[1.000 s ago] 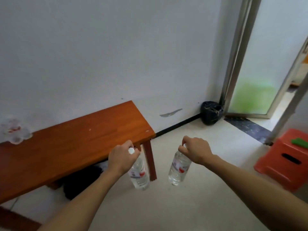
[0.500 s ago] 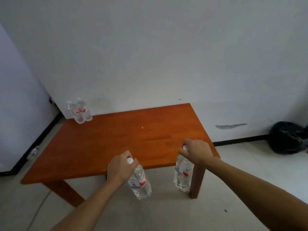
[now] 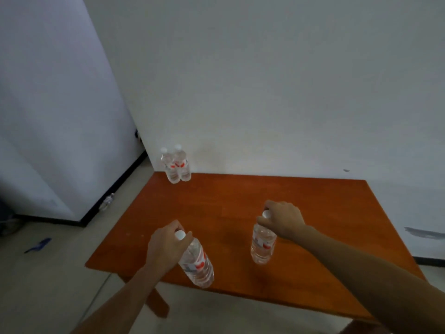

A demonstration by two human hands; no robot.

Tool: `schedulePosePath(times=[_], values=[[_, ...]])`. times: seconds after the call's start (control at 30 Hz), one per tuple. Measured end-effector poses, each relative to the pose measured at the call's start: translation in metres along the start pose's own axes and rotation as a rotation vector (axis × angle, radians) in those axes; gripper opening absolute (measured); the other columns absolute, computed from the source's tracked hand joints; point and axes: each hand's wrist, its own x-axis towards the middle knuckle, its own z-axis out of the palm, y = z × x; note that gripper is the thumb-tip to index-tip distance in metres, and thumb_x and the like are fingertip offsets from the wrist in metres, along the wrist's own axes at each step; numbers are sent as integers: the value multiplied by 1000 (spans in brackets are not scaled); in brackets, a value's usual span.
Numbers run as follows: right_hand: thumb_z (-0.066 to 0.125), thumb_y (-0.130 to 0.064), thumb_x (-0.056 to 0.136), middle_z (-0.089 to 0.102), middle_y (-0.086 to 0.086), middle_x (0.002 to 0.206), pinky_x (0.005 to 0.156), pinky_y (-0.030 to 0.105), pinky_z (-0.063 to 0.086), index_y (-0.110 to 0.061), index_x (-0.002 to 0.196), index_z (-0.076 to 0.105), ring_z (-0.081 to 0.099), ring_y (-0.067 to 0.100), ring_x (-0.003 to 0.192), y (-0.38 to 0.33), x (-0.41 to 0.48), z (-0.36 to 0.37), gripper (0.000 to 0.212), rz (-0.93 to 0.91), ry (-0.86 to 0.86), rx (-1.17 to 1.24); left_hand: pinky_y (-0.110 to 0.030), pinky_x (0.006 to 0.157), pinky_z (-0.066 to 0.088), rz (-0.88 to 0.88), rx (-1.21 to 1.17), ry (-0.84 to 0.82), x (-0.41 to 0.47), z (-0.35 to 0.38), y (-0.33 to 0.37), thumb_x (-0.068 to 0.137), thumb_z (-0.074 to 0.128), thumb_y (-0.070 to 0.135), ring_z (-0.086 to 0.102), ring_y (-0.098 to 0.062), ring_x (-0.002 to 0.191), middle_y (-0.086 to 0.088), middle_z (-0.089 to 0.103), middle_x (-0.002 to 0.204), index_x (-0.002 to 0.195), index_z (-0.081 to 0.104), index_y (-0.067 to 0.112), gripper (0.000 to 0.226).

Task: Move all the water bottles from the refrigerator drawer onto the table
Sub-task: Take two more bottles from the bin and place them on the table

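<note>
head view:
- left hand (image 3: 166,247): fingers curled round the neck of the left bottle (image 3: 196,263), just under its white cap
- left bottle: tilted, cap toward the hand, base out to the right over the table's near edge; contact with the top: can't tell
- right hand (image 3: 283,219): fingers curled over the top of the right bottle (image 3: 262,244), gripping at the white cap
- right bottle: upright, hangs under the hand over the middle of the table (image 3: 228,206); base touching the wood or not: can't tell
- gap: the two held bottles are well apart
- back pair (image 3: 176,166): two more clear bottles, white caps, red on labels, upright, touching each other, on the far left corner by the wall
- table: orange-brown wood, far edge against the white wall
- floor (image 3: 60,273): pale, small blue object (image 3: 38,244) lying left of the table
</note>
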Motion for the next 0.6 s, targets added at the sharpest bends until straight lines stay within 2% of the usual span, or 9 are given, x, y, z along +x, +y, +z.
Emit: schedulePosePath(times=[0.1, 0.17, 0.27, 0.33, 0.4, 0.5, 0.6], values=[[52, -54, 90, 56, -9, 81, 49, 17, 28, -21, 104, 59, 52, 7, 66, -35, 50, 20, 36, 7, 3, 4, -16, 50, 40, 19, 22, -17, 49, -12, -38, 83, 67, 35, 56, -6, 58, 8, 59, 65, 73, 54, 24, 20], [52, -52, 90, 57, -8, 81, 48, 17, 27, -20, 103, 60, 52, 8, 67, -59, 83, 33, 36, 31, 3, 23, -15, 49, 41, 43, 30, -37, 83, -22, -62, 84, 67, 35, 57, -7, 58, 8, 60, 66, 74, 54, 24, 20], [54, -49, 90, 63, -5, 89, 55, 16, 43, -19, 106, 60, 59, 8, 72, -94, 122, 51, 34, 89, -18, 98, -19, 49, 45, 86, 23, -71, 133, -41, -93, 82, 67, 35, 58, -8, 58, 7, 61, 66, 73, 54, 23, 20], [55, -47, 91, 67, -2, 96, 63, 20, 54, -18, 108, 59, 62, 10, 75, -113, 143, 63, 34, 142, -27, 156, -20, 49, 43, 112, 40, -81, 168, -50, -109, 82, 68, 35, 57, -7, 58, 7, 60, 65, 72, 53, 25, 21], [56, -46, 91, 68, 0, 98, 66, 26, 59, -17, 108, 58, 65, 12, 76, -126, 161, 71, 34, 179, -25, 212, -18, 49, 39, 131, 42, -76, 200, -55, -122, 81, 69, 34, 56, -7, 58, 8, 59, 64, 70, 52, 26, 22], [55, -43, 92, 67, 2, 99, 64, 25, 57, -14, 109, 59, 64, 13, 76, -140, 195, 78, 33, 193, -27, 233, -15, 49, 32, 129, 32, -75, 241, -55, -139, 81, 70, 32, 53, -4, 58, 10, 58, 65, 71, 52, 24, 22], [54, -42, 93, 68, 3, 96, 59, 22, 49, -13, 107, 59, 61, 13, 75, -150, 236, 80, 32, 187, -11, 194, -15, 49, 32, 130, 7, -66, 283, -49, -150, 81, 70, 33, 53, -4, 58, 10, 58, 67, 73, 54, 22, 21]])
